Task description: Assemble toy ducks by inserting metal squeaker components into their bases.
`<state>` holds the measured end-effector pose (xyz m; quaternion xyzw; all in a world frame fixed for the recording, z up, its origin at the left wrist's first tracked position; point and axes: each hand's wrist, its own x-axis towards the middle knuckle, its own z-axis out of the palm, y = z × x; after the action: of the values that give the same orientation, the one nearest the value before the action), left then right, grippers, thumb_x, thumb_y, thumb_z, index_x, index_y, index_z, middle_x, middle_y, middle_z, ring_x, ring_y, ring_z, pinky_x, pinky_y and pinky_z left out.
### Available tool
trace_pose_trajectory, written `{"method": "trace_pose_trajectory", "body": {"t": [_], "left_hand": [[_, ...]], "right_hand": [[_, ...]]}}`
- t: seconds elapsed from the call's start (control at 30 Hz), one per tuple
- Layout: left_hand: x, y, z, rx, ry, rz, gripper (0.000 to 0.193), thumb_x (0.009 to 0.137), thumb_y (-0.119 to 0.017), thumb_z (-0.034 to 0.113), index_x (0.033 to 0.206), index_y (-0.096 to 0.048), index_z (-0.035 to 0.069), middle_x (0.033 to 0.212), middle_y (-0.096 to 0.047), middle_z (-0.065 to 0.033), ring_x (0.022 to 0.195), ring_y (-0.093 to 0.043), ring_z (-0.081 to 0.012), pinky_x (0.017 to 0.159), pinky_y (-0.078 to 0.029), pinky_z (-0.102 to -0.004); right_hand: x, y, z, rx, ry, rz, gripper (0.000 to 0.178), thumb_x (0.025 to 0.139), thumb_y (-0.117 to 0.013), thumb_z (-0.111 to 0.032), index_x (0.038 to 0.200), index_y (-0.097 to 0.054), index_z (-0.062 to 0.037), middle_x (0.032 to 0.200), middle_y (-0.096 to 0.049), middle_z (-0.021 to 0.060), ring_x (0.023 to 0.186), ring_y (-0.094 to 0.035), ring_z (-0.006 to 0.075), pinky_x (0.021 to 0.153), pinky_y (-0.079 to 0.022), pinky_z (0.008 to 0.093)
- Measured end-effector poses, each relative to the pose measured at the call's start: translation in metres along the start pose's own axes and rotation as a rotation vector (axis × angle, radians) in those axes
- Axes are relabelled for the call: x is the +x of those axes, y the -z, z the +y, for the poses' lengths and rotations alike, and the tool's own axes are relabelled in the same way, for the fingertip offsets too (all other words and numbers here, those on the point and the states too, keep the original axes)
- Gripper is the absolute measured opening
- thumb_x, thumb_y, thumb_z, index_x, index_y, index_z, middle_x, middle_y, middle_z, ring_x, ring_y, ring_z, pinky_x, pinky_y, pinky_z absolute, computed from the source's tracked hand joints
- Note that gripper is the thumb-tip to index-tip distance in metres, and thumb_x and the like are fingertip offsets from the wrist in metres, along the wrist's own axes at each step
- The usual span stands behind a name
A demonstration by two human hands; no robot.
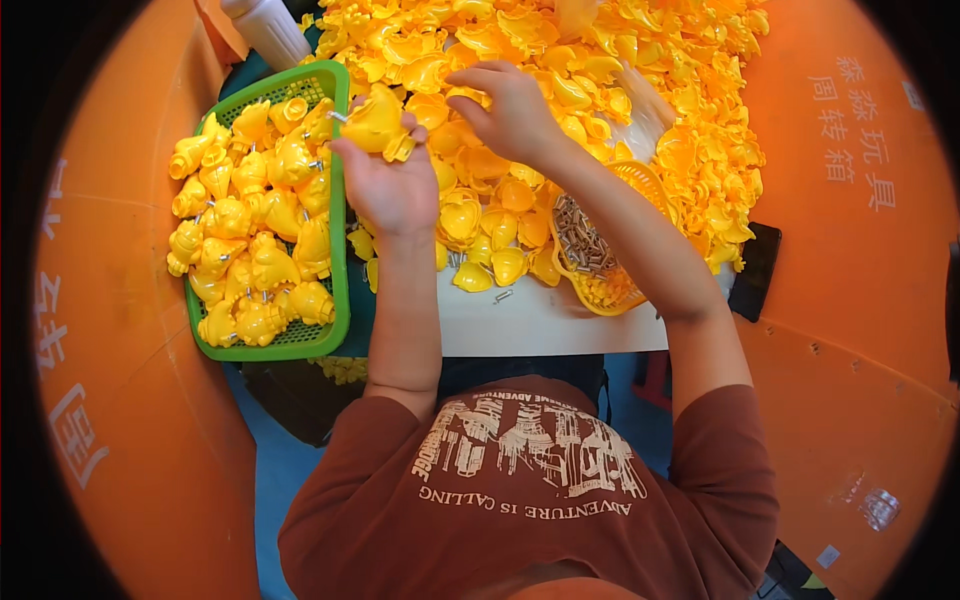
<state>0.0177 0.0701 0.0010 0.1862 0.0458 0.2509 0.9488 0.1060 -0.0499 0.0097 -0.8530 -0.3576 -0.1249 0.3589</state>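
My left hand [392,188] holds a glossy yellow plastic toy piece [376,122] beside the green basket's right rim; a short metal pin sticks out of its left end. My right hand [512,115] is over the heap of loose yellow shell halves [500,190], fingers and thumb apart, with nothing seen between them. In the green basket [341,270] lie several rounded yellow toy pieces [255,220], some with metal pins showing. Under my right forearm stands a yellow basket [600,308] with metal pins [583,240] and small yellow parts [608,288].
Loose metal pins [503,296] lie on the white table top [560,330] near its front edge. Clear plastic film [640,120] rests among the shells. A pale bottle [268,35] stands at the far left, a dark flat object [756,272] at the right. Orange panels [840,250] flank both sides.
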Motion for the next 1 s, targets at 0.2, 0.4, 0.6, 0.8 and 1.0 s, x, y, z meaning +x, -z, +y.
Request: {"method": "trace_pose_trajectory", "body": {"t": [0.2,0.4,0.6,0.8,1.0], "left_hand": [[0.0,0.0,-0.004,0.028,-0.037,0.008,0.046,0.094,-0.034,0.047,0.118,-0.045,0.009,0.105,-0.052,-0.0037,0.081,-0.048,-0.0195,0.07,-0.038,-0.0325],[-0.002,-0.004,-0.014,0.014,0.026,-0.003,0.045,0.095,-0.033,0.046,0.118,-0.045,0.009,0.103,-0.053,-0.0052,0.081,-0.049,-0.0196,0.07,-0.038,-0.0319],[-0.009,0.0,-0.024,-0.054,0.21,-0.001,0.042,0.096,-0.031,0.043,0.117,-0.046,0.009,0.103,-0.055,-0.0064,0.083,-0.051,-0.0204,0.073,-0.04,-0.033],[-0.037,-0.028,-0.047,0.031,0.314,0.011,0.043,0.097,-0.029,0.041,0.123,-0.043,0.009,0.104,-0.055,-0.0059,0.092,-0.054,-0.0202,0.082,-0.043,-0.0347],[-0.052,-0.018,-0.061,0.065,0.216,-0.141,0.039,0.098,-0.03,0.034,0.126,-0.038,0.007,0.114,-0.052,-0.0078,0.102,-0.053,-0.0185,0.089,-0.043,-0.0311]], "right_hand": [[0.052,-0.026,0.002,-0.284,-0.052,-0.207,0.034,0.081,-0.06,-0.029,0.11,-0.06,-0.0114,0.094,-0.063,0.0167,0.095,-0.058,0.0304,0.079,-0.048,0.0405],[0.074,-0.049,-0.001,-0.32,-0.072,-0.21,0.04,0.075,-0.066,-0.039,0.101,-0.064,-0.01,0.084,-0.062,0.0152,0.089,-0.06,0.031,0.075,-0.049,0.041],[0.044,0.013,0.0,0.487,-0.278,0.187,0.027,0.074,-0.073,-0.018,0.089,-0.065,0.002,0.085,-0.065,0.0083,0.074,-0.063,0.0158,0.067,-0.051,0.0272],[-0.046,0.06,-0.045,0.951,-0.491,0.249,0.02,0.077,-0.068,0.001,0.095,-0.061,0.0041,0.09,-0.065,0.0098,0.081,-0.063,0.015,0.073,-0.05,0.0243],[-0.082,0.06,-0.059,0.27,-0.19,0.331,0.032,0.068,-0.077,-0.004,0.096,-0.062,0.0014,0.089,-0.066,0.0096,0.083,-0.063,0.0157,0.076,-0.049,0.0261]]}}
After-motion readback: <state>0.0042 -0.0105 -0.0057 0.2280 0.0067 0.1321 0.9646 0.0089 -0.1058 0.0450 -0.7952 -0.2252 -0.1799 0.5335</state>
